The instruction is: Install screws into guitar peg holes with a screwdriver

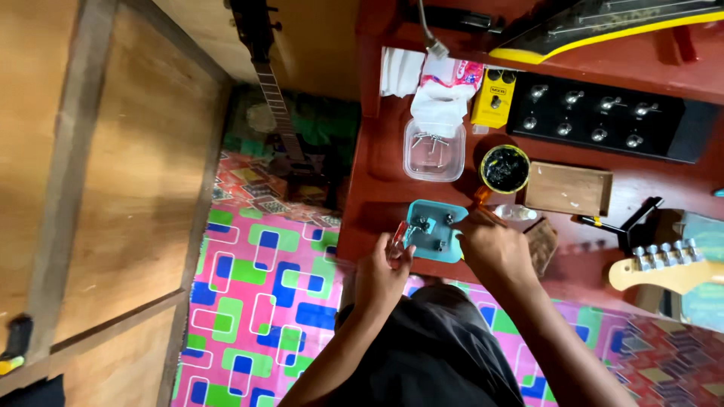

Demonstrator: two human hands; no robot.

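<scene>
At the worktop's near edge, the left hand [383,273] pinched a small reddish-handled tool [397,240], fingers clamped on it. It looked light and stiff, best gripped by the handle. Beside it sat a teal tray [435,249] of metal parts. The right hand [492,249] rested there, fingers curled; whether they held anything, I couldn't tell.

Home guitar-repair workbench [377,203]: guitars [275,90], tuners [667,254].
</scene>
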